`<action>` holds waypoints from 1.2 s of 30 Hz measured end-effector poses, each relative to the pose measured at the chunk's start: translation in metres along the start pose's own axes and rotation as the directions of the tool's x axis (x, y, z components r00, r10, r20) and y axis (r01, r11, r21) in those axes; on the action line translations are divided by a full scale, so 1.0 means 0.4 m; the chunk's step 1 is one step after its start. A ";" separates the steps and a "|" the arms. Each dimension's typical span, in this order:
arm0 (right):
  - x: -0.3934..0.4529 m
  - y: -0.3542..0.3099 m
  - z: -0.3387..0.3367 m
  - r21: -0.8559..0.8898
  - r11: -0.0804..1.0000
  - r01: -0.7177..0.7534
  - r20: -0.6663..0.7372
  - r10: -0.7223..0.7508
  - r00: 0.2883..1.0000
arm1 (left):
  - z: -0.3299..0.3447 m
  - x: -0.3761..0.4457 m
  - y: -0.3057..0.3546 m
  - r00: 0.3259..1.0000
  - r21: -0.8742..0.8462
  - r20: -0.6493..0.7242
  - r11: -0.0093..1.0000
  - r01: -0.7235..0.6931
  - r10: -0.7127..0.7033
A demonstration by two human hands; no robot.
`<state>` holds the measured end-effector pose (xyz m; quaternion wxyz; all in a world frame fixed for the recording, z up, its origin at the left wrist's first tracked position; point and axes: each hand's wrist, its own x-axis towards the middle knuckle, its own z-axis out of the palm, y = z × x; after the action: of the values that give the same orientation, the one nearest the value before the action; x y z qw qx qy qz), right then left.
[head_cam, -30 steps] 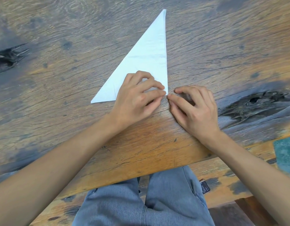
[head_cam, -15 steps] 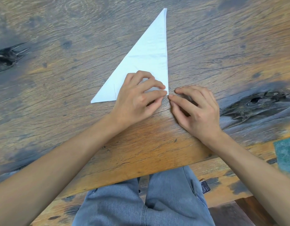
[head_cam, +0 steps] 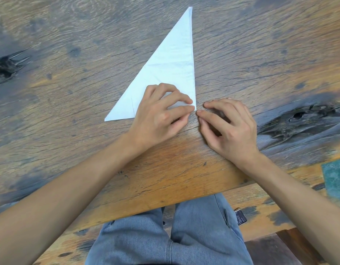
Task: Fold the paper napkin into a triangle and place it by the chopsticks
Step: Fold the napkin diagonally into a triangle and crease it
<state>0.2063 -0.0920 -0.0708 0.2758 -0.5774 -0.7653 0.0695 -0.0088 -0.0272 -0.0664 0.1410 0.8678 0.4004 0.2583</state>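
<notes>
Paper napkin (head_cam: 173,60): flat white triangle, faint creases; weathered cracked wooden table (head_cam: 260,44).

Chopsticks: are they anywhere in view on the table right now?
No: the wooden table shows only the folded white napkin with the left hand on it and the right hand beside it.
</notes>
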 end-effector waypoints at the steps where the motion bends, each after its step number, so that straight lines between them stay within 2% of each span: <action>1: 0.000 0.000 0.000 0.000 1.000 0.000 -0.001 0.000 1.000 | 0.000 -0.001 0.001 1.000 0.007 -0.004 1.000 -0.005 0.005; 28: 0.000 -0.002 0.001 -0.039 0.999 0.020 0.014 -0.019 1.000 | 0.010 -0.009 0.006 0.999 -0.020 -0.032 1.000 -0.005 0.004; 36: 0.003 -0.006 -0.005 -0.048 0.998 0.029 0.026 -0.028 0.999 | -0.003 -0.003 0.016 0.998 -0.060 -0.025 0.997 0.048 -0.050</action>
<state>0.2051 -0.0920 -0.0676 0.2529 -0.5718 -0.7785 0.0545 -0.0061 -0.0321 -0.0630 0.1678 0.8498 0.4154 0.2778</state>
